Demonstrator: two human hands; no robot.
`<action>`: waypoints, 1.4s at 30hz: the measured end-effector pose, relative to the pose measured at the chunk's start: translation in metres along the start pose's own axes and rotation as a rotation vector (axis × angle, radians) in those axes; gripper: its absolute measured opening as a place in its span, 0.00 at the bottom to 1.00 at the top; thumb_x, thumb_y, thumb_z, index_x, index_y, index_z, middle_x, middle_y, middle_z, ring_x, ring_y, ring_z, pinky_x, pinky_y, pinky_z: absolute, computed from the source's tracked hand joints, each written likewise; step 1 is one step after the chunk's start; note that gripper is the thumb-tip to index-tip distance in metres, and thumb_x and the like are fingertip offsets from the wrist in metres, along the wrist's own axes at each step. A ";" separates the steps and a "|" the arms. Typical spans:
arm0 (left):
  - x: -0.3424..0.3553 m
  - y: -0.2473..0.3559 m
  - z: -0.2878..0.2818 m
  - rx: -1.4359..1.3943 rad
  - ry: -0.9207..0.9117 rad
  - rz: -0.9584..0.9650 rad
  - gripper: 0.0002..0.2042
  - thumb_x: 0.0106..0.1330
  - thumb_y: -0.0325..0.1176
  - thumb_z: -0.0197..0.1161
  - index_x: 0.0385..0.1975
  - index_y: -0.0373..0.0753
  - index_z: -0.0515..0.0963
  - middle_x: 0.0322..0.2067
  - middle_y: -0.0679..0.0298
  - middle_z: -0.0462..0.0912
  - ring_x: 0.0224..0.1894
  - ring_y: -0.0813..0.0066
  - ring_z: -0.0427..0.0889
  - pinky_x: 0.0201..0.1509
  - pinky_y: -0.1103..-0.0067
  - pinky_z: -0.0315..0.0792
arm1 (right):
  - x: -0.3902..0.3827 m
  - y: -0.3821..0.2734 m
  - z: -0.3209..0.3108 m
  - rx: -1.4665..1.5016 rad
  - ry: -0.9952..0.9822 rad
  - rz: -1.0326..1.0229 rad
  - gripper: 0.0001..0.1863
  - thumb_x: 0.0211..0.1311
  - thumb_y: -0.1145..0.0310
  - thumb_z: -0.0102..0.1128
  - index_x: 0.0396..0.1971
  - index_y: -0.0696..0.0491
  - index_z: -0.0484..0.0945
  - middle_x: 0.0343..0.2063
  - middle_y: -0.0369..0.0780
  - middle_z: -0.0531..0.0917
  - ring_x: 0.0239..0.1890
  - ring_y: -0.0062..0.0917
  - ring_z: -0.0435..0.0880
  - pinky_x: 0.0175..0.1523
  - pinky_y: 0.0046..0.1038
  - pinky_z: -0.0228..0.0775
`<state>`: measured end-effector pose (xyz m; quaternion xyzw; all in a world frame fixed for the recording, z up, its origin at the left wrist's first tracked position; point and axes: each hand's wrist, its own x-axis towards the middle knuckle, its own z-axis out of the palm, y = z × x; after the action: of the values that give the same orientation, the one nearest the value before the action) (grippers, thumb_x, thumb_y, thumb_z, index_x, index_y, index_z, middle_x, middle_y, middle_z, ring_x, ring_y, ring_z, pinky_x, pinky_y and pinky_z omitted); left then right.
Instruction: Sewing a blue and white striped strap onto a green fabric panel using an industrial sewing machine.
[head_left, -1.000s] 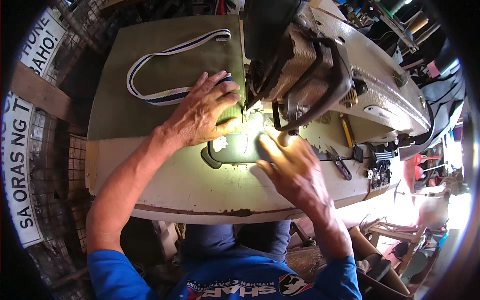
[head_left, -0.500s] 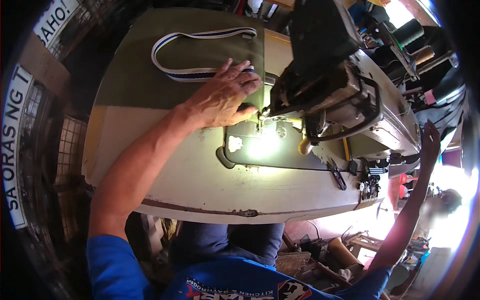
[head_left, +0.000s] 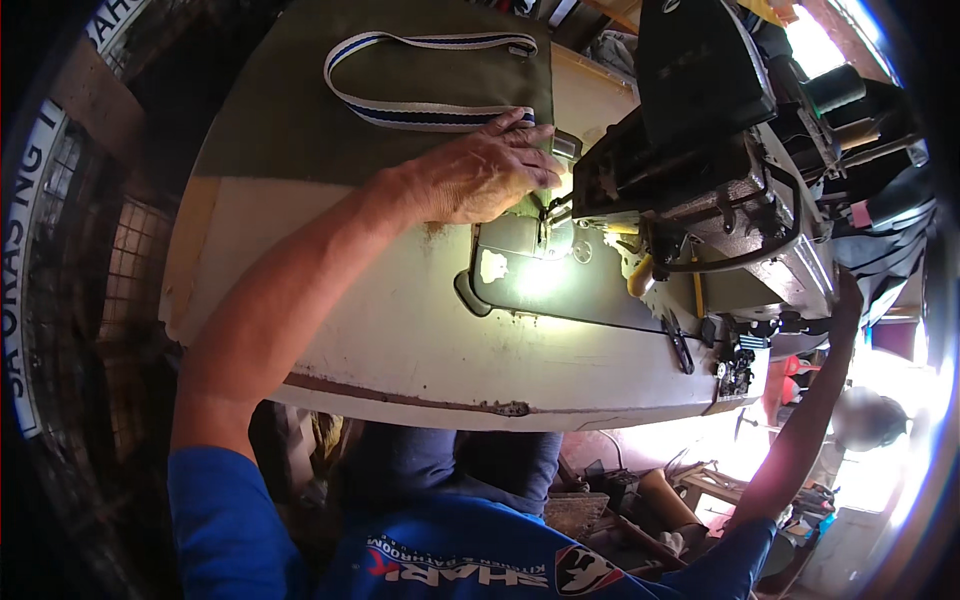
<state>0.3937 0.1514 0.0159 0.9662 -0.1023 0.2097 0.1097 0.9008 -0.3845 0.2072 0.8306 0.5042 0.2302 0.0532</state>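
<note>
My left hand (head_left: 490, 172) lies on olive-green fabric (head_left: 275, 110), fingers stretched out beside the presser foot of a dark sewing machine (head_left: 665, 165). The fingertips rest by the fabric's right edge, near the end of a white strap with a blue stripe (head_left: 425, 113). This strap forms a loop on top of the fabric. A lamp lights the metal plate (head_left: 575, 295) under the needle. Far to the right, my right hand (head_left: 848, 295) is at the end of the machine, where shadow hides its fingers.
Dark snips (head_left: 678, 345) lie on the white table (head_left: 380, 345) near its right side, next to a bobbin winder (head_left: 738, 368). Thread spools (head_left: 835, 90) stand behind the machine. The worn front edge of the table runs across my lap.
The view has shifted a little. The fabric, with my left hand and the strap on it, has slid slightly away from me past the needle. My right hand has lowered against the machine's end.
</note>
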 end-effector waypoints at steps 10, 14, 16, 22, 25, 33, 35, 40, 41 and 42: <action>0.000 0.002 0.002 -0.013 -0.053 -0.110 0.14 0.70 0.32 0.57 0.54 0.46 0.77 0.61 0.68 0.73 0.72 0.62 0.59 0.79 0.58 0.45 | -0.110 -0.122 0.097 0.487 0.556 0.576 0.32 0.76 0.48 0.38 0.70 0.53 0.59 0.66 0.49 0.63 0.68 0.40 0.64 0.66 0.50 0.63; -0.003 0.008 0.001 0.057 -0.061 -0.143 0.15 0.69 0.34 0.59 0.55 0.46 0.77 0.61 0.66 0.73 0.73 0.59 0.59 0.78 0.56 0.46 | -0.080 -0.098 0.063 0.130 0.467 0.556 0.30 0.77 0.49 0.39 0.65 0.57 0.65 0.56 0.50 0.73 0.59 0.39 0.74 0.56 0.41 0.72; -0.006 0.015 -0.002 0.037 -0.052 -0.147 0.15 0.70 0.34 0.57 0.55 0.45 0.78 0.61 0.65 0.73 0.73 0.57 0.59 0.77 0.51 0.46 | -0.065 -0.086 0.050 0.176 0.501 0.612 0.28 0.76 0.52 0.42 0.63 0.58 0.67 0.51 0.49 0.76 0.55 0.39 0.77 0.53 0.39 0.72; -0.005 0.039 -0.001 0.272 -0.019 -0.623 0.18 0.72 0.37 0.51 0.60 0.42 0.73 0.63 0.61 0.70 0.71 0.55 0.61 0.68 0.34 0.49 | 0.024 -0.028 -0.003 -0.170 -0.031 -0.060 0.22 0.58 0.73 0.55 0.54 0.59 0.76 0.51 0.50 0.81 0.50 0.45 0.81 0.55 0.38 0.72; -0.010 0.033 -0.007 0.329 -0.022 -0.749 0.19 0.73 0.37 0.51 0.62 0.43 0.71 0.64 0.60 0.67 0.72 0.54 0.59 0.67 0.33 0.48 | 0.056 -0.014 -0.016 0.033 -0.272 -0.316 0.24 0.53 0.74 0.58 0.54 0.59 0.76 0.51 0.51 0.80 0.52 0.47 0.79 0.57 0.38 0.71; -0.060 0.021 -0.063 0.296 -0.086 -0.877 0.15 0.68 0.36 0.58 0.52 0.41 0.75 0.53 0.54 0.75 0.61 0.52 0.70 0.55 0.44 0.68 | -0.038 -0.166 0.036 0.656 0.748 0.736 0.23 0.69 0.65 0.55 0.63 0.53 0.70 0.52 0.47 0.79 0.48 0.38 0.82 0.54 0.36 0.73; -0.070 0.025 -0.073 0.397 -0.182 -0.863 0.12 0.66 0.36 0.62 0.45 0.38 0.77 0.45 0.57 0.79 0.56 0.53 0.74 0.57 0.59 0.71 | -0.040 -0.185 0.044 0.979 0.934 0.851 0.22 0.73 0.62 0.52 0.63 0.52 0.69 0.52 0.47 0.79 0.48 0.38 0.81 0.53 0.37 0.73; -0.082 0.025 -0.094 0.468 -0.004 -0.408 0.12 0.61 0.35 0.65 0.37 0.36 0.74 0.39 0.55 0.77 0.49 0.52 0.75 0.54 0.63 0.70 | -0.038 -0.209 0.009 0.312 0.575 0.897 0.23 0.74 0.60 0.50 0.64 0.52 0.69 0.47 0.47 0.81 0.46 0.40 0.79 0.53 0.38 0.70; -0.084 0.026 -0.096 0.333 -0.010 -0.426 0.12 0.58 0.35 0.66 0.34 0.36 0.72 0.37 0.54 0.75 0.47 0.52 0.74 0.53 0.63 0.69 | -0.048 -0.229 0.000 0.171 0.617 0.902 0.23 0.74 0.61 0.50 0.64 0.53 0.70 0.49 0.46 0.80 0.47 0.39 0.78 0.53 0.39 0.70; -0.087 0.028 -0.096 0.332 0.001 -0.395 0.12 0.58 0.35 0.66 0.34 0.36 0.72 0.37 0.54 0.75 0.47 0.52 0.74 0.53 0.63 0.69 | -0.055 -0.254 -0.005 0.123 0.713 0.702 0.23 0.72 0.63 0.53 0.64 0.53 0.70 0.49 0.46 0.80 0.48 0.39 0.78 0.53 0.39 0.70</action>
<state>0.2728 0.1625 0.0691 0.9721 0.1242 0.1986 -0.0116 0.6706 -0.3093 0.1124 0.8215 0.1937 0.4735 -0.2518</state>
